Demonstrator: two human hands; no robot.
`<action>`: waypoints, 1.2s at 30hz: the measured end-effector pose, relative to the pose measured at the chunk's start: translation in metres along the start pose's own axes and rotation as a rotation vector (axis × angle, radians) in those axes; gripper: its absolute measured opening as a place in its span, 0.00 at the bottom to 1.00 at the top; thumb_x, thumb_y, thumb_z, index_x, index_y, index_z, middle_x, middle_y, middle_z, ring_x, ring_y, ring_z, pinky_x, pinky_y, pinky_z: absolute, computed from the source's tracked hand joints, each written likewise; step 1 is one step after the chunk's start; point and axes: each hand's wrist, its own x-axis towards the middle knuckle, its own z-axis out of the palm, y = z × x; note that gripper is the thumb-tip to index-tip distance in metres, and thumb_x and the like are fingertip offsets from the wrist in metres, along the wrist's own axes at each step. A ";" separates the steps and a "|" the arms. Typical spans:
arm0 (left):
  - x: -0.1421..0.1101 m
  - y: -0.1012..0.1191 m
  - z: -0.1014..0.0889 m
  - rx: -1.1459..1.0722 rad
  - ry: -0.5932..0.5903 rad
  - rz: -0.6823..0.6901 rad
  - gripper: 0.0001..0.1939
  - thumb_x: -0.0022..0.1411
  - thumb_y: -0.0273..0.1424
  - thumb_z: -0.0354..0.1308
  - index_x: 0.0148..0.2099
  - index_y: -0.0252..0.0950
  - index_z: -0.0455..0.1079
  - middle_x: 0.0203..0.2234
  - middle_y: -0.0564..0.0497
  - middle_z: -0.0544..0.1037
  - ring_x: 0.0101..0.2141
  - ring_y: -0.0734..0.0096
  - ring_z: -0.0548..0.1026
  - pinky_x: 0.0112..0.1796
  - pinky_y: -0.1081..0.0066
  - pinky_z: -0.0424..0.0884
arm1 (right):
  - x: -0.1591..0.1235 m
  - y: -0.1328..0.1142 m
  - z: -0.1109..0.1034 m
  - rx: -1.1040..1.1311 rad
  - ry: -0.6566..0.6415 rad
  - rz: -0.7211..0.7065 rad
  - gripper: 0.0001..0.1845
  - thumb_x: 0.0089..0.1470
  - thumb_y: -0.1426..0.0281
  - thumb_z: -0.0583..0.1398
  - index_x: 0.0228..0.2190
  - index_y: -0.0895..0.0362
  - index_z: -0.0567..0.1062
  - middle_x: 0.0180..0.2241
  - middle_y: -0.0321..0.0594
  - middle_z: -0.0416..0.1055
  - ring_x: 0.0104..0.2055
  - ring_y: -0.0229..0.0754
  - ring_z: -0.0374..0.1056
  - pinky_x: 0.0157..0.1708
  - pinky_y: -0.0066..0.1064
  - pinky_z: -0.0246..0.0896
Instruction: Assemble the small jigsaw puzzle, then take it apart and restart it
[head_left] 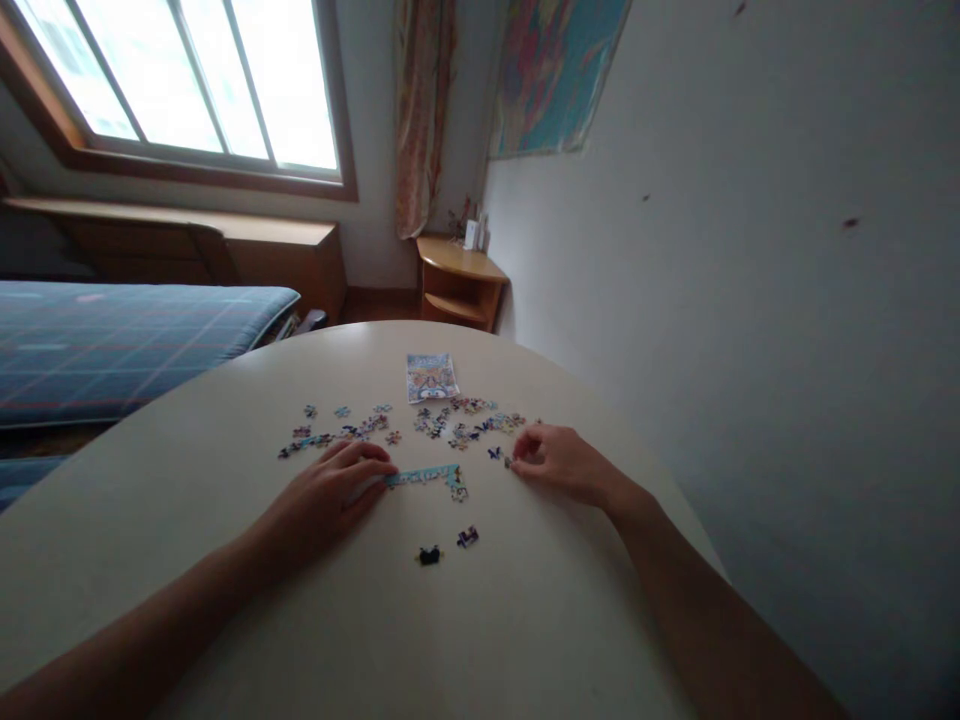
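My left hand (346, 485) lies with its fingers stretched out, the fingertips at the left end of a joined strip of light-blue jigsaw pieces (421, 476). At its right end the strip turns a corner toward me. My right hand (559, 463) is curled in a pinch, with a small jigsaw piece (508, 463) at its fingertips. Just left of that piece lies a dark blue jigsaw piece (495, 453). Nearer to me are a black jigsaw piece (429, 555) and a purple-and-white jigsaw piece (468, 537).
Loose jigsaw pieces (431, 423) are scattered beyond both hands on the round white table (360, 640). Behind them lies a printed picture sheet (432, 378). A bed (142, 345) stands at the left, a corner shelf (461, 262) beyond the table, and a wall (750, 300) at the right.
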 end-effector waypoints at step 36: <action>-0.005 0.027 -0.010 -0.048 0.115 0.038 0.05 0.65 0.32 0.57 0.38 0.41 0.75 0.30 0.53 0.80 0.31 0.69 0.77 0.35 0.69 0.71 | -0.007 -0.060 0.056 0.152 0.218 -0.585 0.12 0.59 0.68 0.62 0.45 0.52 0.76 0.46 0.41 0.77 0.49 0.43 0.69 0.53 0.39 0.59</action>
